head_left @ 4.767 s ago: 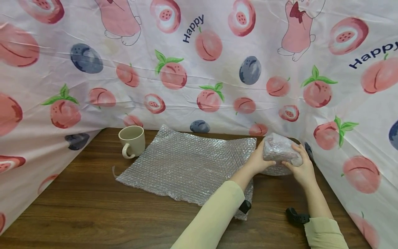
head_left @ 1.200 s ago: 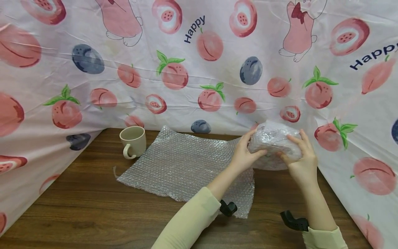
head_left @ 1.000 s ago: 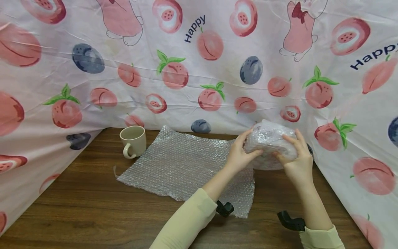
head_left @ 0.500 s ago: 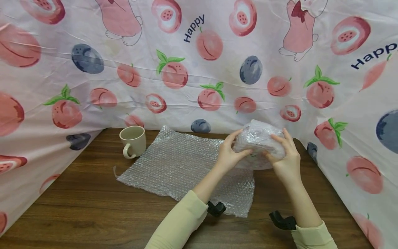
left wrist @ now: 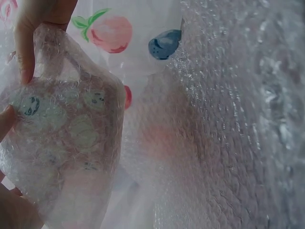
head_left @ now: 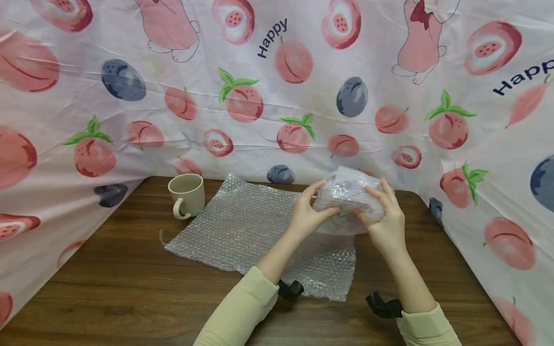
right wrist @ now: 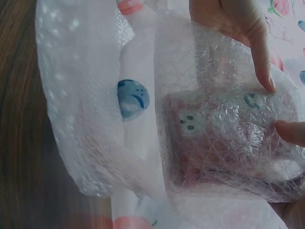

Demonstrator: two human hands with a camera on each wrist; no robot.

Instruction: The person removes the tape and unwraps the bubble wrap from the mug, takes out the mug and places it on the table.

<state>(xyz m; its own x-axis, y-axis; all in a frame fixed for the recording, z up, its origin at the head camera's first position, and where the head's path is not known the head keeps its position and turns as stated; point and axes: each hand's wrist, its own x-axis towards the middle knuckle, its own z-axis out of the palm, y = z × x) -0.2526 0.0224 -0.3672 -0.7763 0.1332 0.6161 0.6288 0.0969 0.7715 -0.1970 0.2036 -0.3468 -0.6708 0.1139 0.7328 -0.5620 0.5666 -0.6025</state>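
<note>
Both my hands grip a bubble-wrapped bundle (head_left: 348, 190), raised over the right part of the table. My left hand (head_left: 305, 214) holds its left side, and my right hand (head_left: 385, 223) holds its right side, thumbs on the near face. Through the plastic, the left wrist view shows a pinkish item (left wrist: 71, 129) with pale round patterns; its kind cannot be told. The same patterned item (right wrist: 214, 138) shows in the right wrist view, beside a loose bubble-wrap flap (right wrist: 86, 105). Below the bundle, a flat bubble-wrap sheet (head_left: 242, 226) lies on the table.
A cream mug (head_left: 189, 194) stands upright at the back left, its handle toward me. The brown wooden table (head_left: 130, 293) is bounded by a fruit-patterned cloth (head_left: 259, 158) at the back and both sides. Black wrist mounts (head_left: 383, 305) stick out below my forearms.
Both hands have carried the wrapped bundle up from the back right of the table and then leftward, with its near face tipped toward me. The mug and the flat sheet have stayed put.
</note>
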